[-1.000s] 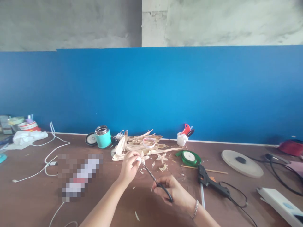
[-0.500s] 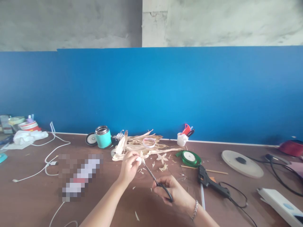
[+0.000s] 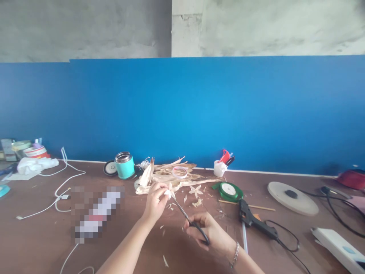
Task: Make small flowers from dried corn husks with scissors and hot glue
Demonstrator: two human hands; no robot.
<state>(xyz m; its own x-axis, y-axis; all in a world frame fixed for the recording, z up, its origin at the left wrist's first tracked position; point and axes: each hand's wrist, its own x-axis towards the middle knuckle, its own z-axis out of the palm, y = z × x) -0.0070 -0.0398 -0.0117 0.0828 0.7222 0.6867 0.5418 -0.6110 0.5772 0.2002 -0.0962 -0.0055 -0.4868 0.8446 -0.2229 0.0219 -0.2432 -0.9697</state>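
Observation:
Between the thumb and fingers of my left hand point(image 3: 155, 201) is a pale piece of dried husk point(image 3: 169, 193), partly cut into petal shapes. My right hand point(image 3: 203, 230) grips black-handled scissors point(image 3: 184, 213), whose blade tips reach the piece; the blades look closed or nearly so. Just right of my left hand, a star-shaped husk flower point(image 3: 195, 191) lies on the table. Small husk scraps point(image 3: 197, 203) are scattered below it and nearer to me. Behind my hands spreads a pile of dried husks point(image 3: 162, 177) with a ring of tape point(image 3: 179, 172) on top.
A turquoise flask point(image 3: 124, 166) and a white cup of tools point(image 3: 219, 168) stand at the back. On the right are a green ribbon roll point(image 3: 229, 191), a black glue gun point(image 3: 255, 220), a round turntable point(image 3: 293, 198) and cables. White cords point(image 3: 70, 177) lie left.
Hardly anything differs. The husk piece in my left hand has shifted very slightly, and the scissors stay at it.

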